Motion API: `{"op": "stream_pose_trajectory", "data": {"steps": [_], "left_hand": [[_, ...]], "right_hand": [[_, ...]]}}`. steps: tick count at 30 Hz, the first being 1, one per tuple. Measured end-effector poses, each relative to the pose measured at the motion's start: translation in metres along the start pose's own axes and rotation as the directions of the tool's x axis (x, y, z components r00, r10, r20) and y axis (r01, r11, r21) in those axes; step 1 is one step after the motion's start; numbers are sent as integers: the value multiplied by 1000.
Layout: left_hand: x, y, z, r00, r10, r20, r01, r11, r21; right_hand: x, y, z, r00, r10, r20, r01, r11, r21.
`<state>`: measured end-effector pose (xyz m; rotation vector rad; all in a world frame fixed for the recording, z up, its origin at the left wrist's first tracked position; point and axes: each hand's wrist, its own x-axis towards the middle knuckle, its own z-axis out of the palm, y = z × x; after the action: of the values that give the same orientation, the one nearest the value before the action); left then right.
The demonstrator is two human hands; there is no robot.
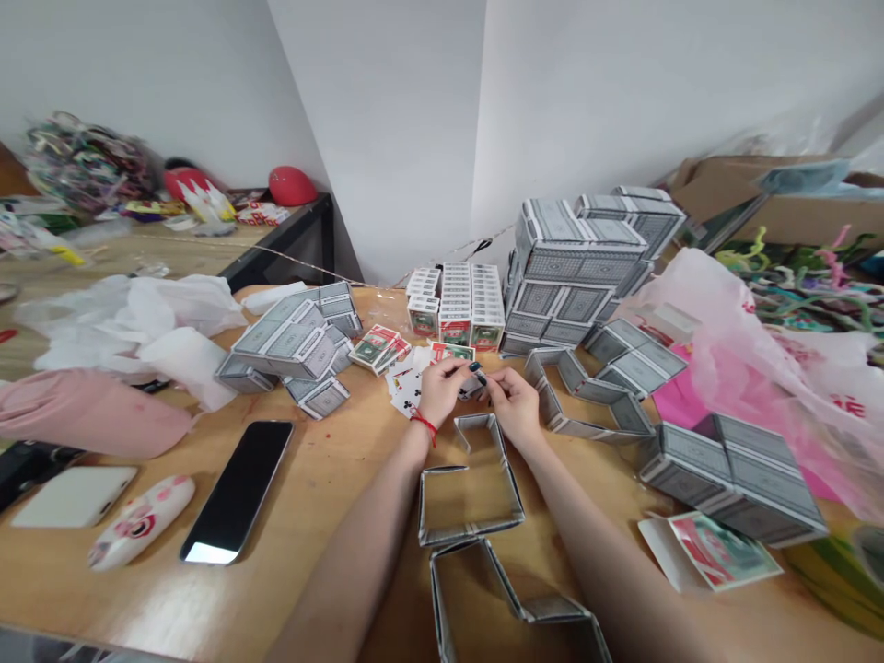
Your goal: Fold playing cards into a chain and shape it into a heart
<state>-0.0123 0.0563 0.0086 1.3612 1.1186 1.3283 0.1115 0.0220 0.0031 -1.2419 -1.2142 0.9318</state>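
My left hand [442, 391], with a red string bracelet at the wrist, and my right hand [515, 401] meet near the table's middle. Their fingertips pinch together on a small playing card [472, 390], mostly hidden behind the fingers. Just below them stands an open-topped, stepped frame of folded cards [472, 532] with grey patterned backs. A second such frame [476, 589] lies nearer me, between my forearms. Loose face-up playing cards [406, 387] fan out beside my left hand, next to red and green card boxes [377, 348].
Stacked card blocks [566, 267] rise at the back right, beside rows of card packs [456, 299]. More card pieces stand left [294, 345] and right [732, 474]. A phone [238, 491], a white case [142, 522] and a pink pouch [89, 412] lie left; plastic bags [732, 304] lie right.
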Motion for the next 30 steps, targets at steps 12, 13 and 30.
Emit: {"op": "stream_pose_trajectory", "data": {"steps": [12,13,30], "left_hand": [[0,3,2,995,87,54,-91,994,64],[0,3,2,994,92,55,-96,993,71],[-1,-3,4,988,148,51,-155,971,182]], "right_hand": [[0,-3,3,996,43,76,-51,993,104],[0,-3,3,996,44,80,-52,993,103],[1,0,2,977,124,172,-139,988,75]]}}
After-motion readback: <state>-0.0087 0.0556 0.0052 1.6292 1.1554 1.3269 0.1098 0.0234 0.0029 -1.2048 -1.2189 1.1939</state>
